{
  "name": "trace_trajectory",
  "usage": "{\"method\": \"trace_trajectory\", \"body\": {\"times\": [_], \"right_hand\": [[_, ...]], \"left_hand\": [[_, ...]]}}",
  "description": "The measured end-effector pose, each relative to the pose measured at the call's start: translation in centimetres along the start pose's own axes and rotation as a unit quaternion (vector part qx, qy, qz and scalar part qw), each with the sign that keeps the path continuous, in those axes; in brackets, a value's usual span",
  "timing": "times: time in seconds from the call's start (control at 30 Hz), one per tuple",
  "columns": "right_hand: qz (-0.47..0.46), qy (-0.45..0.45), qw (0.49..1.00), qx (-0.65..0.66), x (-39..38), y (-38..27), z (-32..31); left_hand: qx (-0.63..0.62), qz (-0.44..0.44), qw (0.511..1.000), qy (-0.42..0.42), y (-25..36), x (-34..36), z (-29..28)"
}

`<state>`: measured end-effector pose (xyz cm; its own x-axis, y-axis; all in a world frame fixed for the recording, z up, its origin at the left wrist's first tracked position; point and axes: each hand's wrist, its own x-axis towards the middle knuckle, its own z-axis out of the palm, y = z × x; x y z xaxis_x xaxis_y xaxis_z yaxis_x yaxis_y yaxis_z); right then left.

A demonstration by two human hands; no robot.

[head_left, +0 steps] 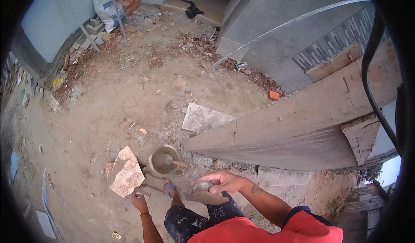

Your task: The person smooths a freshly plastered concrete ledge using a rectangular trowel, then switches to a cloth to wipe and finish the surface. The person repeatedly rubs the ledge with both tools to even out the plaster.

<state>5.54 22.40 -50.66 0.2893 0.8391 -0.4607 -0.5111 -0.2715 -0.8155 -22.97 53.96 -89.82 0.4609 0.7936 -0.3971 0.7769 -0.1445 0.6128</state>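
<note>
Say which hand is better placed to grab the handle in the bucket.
Probably your right hand: the handle juts over the bucket rim toward it, though it holds a grey piece. Your left hand looks farther, by the pale slab.

No wording can be read with certainty. Blue print stands on the white sack (pixel 106 5) at the far left edge of the ground (pixel 86 126); pale lettering and patterns cover the dark shorts (pixel 186 219). A yellow scrap (pixel 116 235) at the near edge bears dark marks, too small to make out.
</note>
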Motion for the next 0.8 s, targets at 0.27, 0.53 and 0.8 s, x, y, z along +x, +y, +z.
{"method": "trace_trajectory", "body": {"times": [0.27, 0.53, 0.8], "right_hand": [[-0.274, 0.350, 0.661, -0.604, -34.5, -30.2, 13.6], [-0.281, 0.337, 0.517, -0.735, -44.9, -40.2, 5.7], [-0.336, 0.116, 0.607, -0.710, -42.0, -45.0, -4.5]], "left_hand": [[-0.032, 0.264, 0.964, 0.020, 23.3, -0.9, -6.4], [-0.098, 0.339, 0.932, 0.079, 43.0, -10.5, -4.5], [0.021, 0.299, 0.947, 0.117, 32.8, -15.4, -4.2]]}}
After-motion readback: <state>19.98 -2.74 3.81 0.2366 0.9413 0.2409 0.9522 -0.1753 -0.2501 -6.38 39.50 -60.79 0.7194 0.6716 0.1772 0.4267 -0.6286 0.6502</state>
